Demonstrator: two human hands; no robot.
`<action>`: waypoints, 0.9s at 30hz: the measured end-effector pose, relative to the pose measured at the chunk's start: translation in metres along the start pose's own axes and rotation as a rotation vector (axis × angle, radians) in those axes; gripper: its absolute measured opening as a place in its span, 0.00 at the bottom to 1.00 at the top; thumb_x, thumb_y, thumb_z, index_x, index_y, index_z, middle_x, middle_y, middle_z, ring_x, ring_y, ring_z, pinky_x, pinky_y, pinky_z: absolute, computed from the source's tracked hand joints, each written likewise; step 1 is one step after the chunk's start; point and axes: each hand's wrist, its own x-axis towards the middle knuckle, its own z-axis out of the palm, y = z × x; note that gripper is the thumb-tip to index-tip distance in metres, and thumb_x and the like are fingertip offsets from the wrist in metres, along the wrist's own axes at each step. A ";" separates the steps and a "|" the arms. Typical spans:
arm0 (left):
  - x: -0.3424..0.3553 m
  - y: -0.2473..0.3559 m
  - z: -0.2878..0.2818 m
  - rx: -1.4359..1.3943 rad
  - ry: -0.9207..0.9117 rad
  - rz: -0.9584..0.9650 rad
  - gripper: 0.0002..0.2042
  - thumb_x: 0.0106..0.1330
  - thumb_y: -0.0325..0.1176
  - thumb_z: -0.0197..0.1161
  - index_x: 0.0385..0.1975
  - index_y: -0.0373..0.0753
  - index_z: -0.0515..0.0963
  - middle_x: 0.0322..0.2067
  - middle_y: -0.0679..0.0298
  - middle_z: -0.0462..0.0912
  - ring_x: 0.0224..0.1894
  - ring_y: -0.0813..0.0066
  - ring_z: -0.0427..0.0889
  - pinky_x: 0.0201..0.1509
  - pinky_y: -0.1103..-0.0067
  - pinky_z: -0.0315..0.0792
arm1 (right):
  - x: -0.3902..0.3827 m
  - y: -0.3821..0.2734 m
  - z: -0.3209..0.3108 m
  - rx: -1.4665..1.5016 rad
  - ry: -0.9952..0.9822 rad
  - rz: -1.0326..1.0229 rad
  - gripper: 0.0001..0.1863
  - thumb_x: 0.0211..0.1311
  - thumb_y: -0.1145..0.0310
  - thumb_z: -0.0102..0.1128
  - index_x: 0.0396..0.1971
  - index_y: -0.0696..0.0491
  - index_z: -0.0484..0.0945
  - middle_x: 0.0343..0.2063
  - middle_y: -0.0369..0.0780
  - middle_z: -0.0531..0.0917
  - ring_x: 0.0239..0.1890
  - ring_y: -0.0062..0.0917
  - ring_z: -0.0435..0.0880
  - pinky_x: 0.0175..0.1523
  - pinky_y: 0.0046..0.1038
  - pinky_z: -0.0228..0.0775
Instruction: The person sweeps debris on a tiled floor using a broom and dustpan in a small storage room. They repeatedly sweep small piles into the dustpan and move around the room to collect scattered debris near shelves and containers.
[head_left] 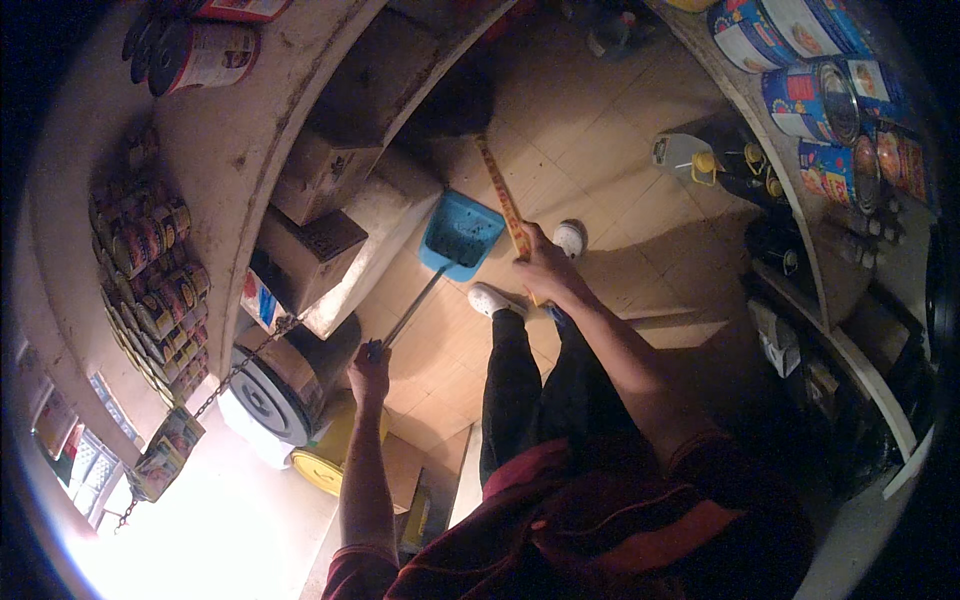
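Observation:
My left hand [369, 374] is closed round the top of the long thin handle of a blue dustpan [437, 256]. The pan rests on the tiled floor ahead of my feet, with dark bits lying in it. In my right hand [546, 266] is a long stick [497, 185] with a yellow and orange patterned covering, gripped near its close end. It looks like a broom handle. Its far end runs into deep shadow just beyond the dustpan, so whatever is fixed there cannot be made out.
Cardboard boxes [318, 178] sit on the left under a shelf of stacked cans [160, 290]. Nearer stand a grey-lidded bin [262, 398] and a yellow lid [318, 470]. Right shelves hold large tins [810, 100]; yellow-capped containers [704, 165] stand below. My white shoes [494, 300] are on the floor [600, 130].

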 end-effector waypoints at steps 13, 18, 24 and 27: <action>0.048 -0.001 -0.005 0.292 -0.085 -0.020 0.17 0.54 0.43 0.62 0.39 0.40 0.74 0.36 0.51 0.80 0.41 0.52 0.79 0.44 0.64 0.73 | 0.002 -0.019 -0.064 -0.066 -0.171 0.127 0.28 0.48 0.64 0.55 0.52 0.52 0.64 0.32 0.50 0.81 0.28 0.38 0.83 0.34 0.34 0.75; 0.055 0.002 -0.003 0.196 -0.090 0.020 0.19 0.54 0.43 0.62 0.41 0.39 0.72 0.37 0.52 0.80 0.41 0.51 0.78 0.45 0.63 0.72 | 0.074 -0.037 -0.041 -0.137 -0.118 -0.078 0.26 0.49 0.67 0.52 0.51 0.51 0.64 0.32 0.52 0.80 0.30 0.38 0.83 0.33 0.35 0.76; 0.043 0.017 0.012 0.347 -0.038 0.028 0.18 0.52 0.44 0.64 0.37 0.39 0.74 0.33 0.55 0.81 0.36 0.56 0.81 0.38 0.67 0.75 | 0.086 0.002 -0.005 -0.084 -0.138 0.069 0.24 0.52 0.68 0.47 0.52 0.54 0.62 0.36 0.56 0.78 0.41 0.47 0.79 0.45 0.42 0.71; 0.044 0.014 0.018 0.272 -0.065 -0.044 0.19 0.54 0.44 0.62 0.44 0.46 0.73 0.40 0.49 0.78 0.44 0.51 0.77 0.46 0.61 0.72 | 0.014 0.044 -0.039 -0.091 -0.152 0.063 0.27 0.52 0.66 0.50 0.54 0.55 0.61 0.36 0.56 0.78 0.41 0.49 0.78 0.45 0.42 0.71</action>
